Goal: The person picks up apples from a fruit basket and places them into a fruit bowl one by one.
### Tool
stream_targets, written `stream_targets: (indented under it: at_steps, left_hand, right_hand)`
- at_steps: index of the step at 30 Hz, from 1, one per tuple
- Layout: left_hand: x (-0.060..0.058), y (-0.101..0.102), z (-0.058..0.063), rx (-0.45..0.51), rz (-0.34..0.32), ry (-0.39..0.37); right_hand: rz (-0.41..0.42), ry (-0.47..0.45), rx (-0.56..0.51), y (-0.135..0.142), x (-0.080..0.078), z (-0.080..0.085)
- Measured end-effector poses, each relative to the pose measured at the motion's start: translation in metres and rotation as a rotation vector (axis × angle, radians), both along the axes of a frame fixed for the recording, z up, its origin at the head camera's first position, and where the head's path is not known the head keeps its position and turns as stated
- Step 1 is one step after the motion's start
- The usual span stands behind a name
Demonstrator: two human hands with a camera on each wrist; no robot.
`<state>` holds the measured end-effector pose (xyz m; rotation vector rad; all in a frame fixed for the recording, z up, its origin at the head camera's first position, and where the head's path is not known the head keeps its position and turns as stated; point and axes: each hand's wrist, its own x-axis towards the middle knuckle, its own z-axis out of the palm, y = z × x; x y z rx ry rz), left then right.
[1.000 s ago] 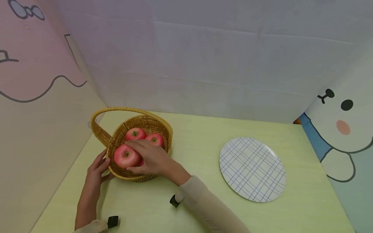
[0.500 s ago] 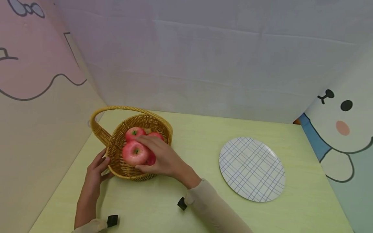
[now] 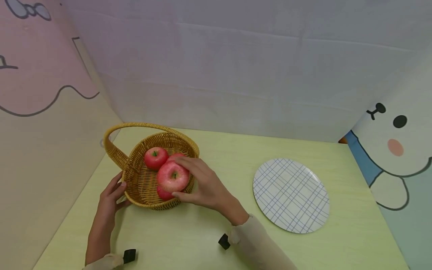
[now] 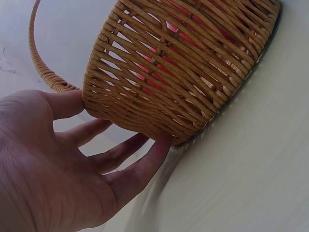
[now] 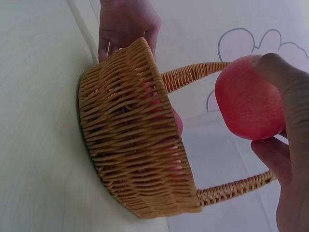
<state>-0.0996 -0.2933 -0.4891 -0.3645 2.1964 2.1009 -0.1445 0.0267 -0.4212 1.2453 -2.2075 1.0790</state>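
Observation:
My right hand [image 3: 207,187] holds a red apple [image 3: 173,176] between thumb and fingers, over the right part of the wicker basket [image 3: 140,187]. In the right wrist view the held apple [image 5: 251,99] is above the basket rim, with air between them. Inside the basket sit another apple [image 3: 156,157] at the back left, one [image 3: 164,193] partly under the held one, and one [image 3: 177,156] half hidden behind my fingers. My left hand [image 3: 108,202] touches the basket's left side; in the left wrist view its nearly straight fingers [image 4: 137,171] rest against the woven wall.
A round white plate [image 3: 291,195] with a blue grid pattern lies to the right on the pale yellow table [image 3: 222,161]. The basket's tall handle [image 3: 113,146] arches over its back left. Walls with cartoon drawings stand on both sides, and a pale back wall [image 3: 236,82] closes the far side.
My right hand has moved to the right with the apple, from the basket's left part to its right part, uncovering the back left apple. The left hand and basket have stayed almost still.

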Motion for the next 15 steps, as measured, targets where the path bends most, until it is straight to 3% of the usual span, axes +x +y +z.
stream_targets:
  at_steps: [15]
  left_hand:
    - [0.0,0.001,0.001,-0.001,-0.009,-0.004]
  right_hand:
    - [-0.085,-0.005,-0.087,0.037,0.007,-0.007]
